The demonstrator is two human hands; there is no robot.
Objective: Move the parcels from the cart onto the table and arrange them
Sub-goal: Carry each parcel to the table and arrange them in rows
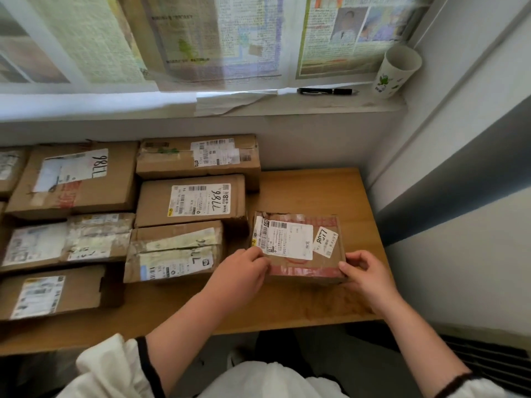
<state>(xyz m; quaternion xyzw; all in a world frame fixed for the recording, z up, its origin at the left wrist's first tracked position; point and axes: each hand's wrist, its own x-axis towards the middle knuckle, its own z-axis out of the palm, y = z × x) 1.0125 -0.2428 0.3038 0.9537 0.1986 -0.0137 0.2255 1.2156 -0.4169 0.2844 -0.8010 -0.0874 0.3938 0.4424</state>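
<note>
Left hand (244, 272): fingers curled on parcel (298, 242), near-left corner.
Right hand (366, 272): pinching its near-right corner.
Parcel: on tabletop (310, 188), just right of other parcels (191, 201).

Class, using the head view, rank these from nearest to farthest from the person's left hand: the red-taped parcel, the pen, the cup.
1. The red-taped parcel: gripped by the left hand, at the table's right end.
2. The pen: lying on the windowsill behind.
3. The cup: in the windowsill's far right corner.
</note>
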